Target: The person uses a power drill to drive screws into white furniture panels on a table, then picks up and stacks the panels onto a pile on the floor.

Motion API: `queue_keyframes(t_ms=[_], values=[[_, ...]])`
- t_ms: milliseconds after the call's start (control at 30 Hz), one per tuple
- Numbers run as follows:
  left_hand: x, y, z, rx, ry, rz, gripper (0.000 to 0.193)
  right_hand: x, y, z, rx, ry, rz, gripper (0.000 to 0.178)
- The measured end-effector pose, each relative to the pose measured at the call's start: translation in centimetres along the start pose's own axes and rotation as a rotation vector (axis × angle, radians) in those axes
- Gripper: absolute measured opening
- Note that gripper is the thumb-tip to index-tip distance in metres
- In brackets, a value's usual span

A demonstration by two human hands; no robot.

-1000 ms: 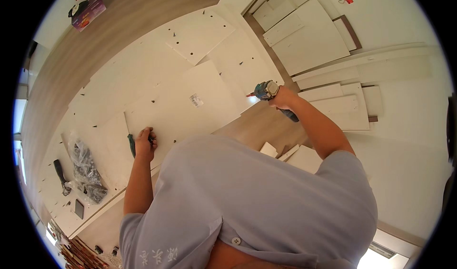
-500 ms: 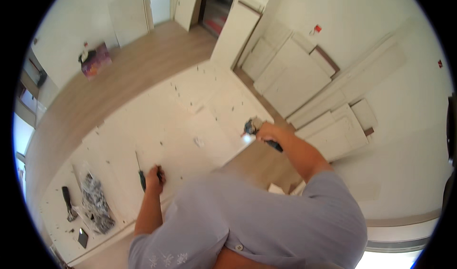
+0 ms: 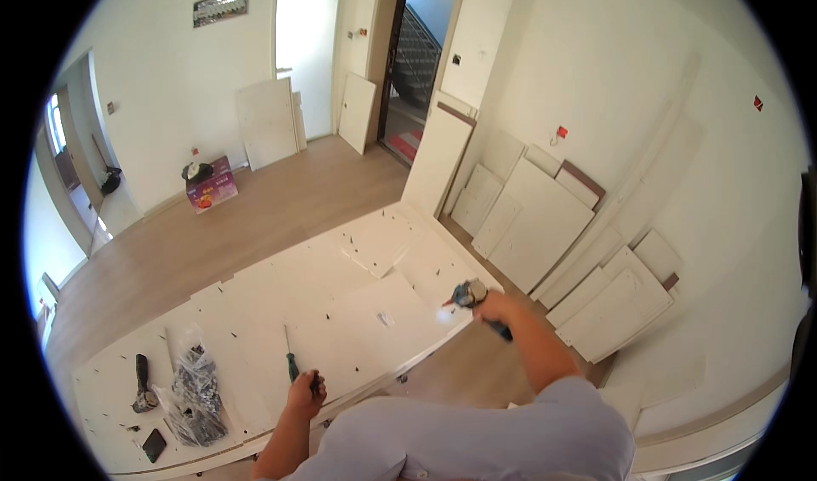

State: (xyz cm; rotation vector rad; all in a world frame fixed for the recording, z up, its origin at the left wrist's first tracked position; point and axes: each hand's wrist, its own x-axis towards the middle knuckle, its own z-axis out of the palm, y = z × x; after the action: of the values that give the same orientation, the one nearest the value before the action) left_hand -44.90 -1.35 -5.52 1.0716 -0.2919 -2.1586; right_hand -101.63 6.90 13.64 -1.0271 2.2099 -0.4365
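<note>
My right hand (image 3: 497,307) is wrapped round the grip of a cordless drill (image 3: 471,293). The drill points left over the far right end of the white panels (image 3: 357,328), and its lamp throws a bright spot there. My left hand (image 3: 304,393) is closed above the near edge of the panels. Dark bits show between its fingers, too small to name. Just beyond it is a green-handled screwdriver (image 3: 293,367) with its shaft pointing away. Small dark fittings (image 3: 328,317) are scattered over the panels.
At the left end are a black-handled hammer-like tool (image 3: 142,385), a clear bag of metal fittings (image 3: 197,400) and a phone (image 3: 154,445). Cut boards (image 3: 545,217) lean on the right wall. A purple box (image 3: 212,189) stands on the wooden floor (image 3: 281,196) beyond.
The view has tipped up, showing more of the doorway and far wall. My left hand now sits nearer the end of the screwdriver handle. The drill stays in my right hand.
</note>
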Motion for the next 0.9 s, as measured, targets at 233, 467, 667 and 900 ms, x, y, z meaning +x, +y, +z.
queue_keyframes(t_ms=[233, 467, 667, 900], values=[[-5.6, -1.3, 1.2, -0.055, -0.065, -0.019, 0.014, -14.1, -3.1, 14.3, 0.810, -0.649, -0.211, 0.045], [-9.0, -3.2, 5.2, 0.089, -0.242, -0.065, 0.019, -19.2, -4.9, 16.8, 0.639, -0.721, -0.332, 0.042], [-8.5, -4.2, 6.6, 0.109, -0.180, 0.012, 0.016, -20.4, -4.0, 15.2, 0.514, -0.666, -0.363, 0.035], [-7.2, -4.6, 10.3, 0.211, -0.220, -0.014, 0.014, -16.0, -1.3, 12.5, 0.654, -0.699, -0.374, 0.037]])
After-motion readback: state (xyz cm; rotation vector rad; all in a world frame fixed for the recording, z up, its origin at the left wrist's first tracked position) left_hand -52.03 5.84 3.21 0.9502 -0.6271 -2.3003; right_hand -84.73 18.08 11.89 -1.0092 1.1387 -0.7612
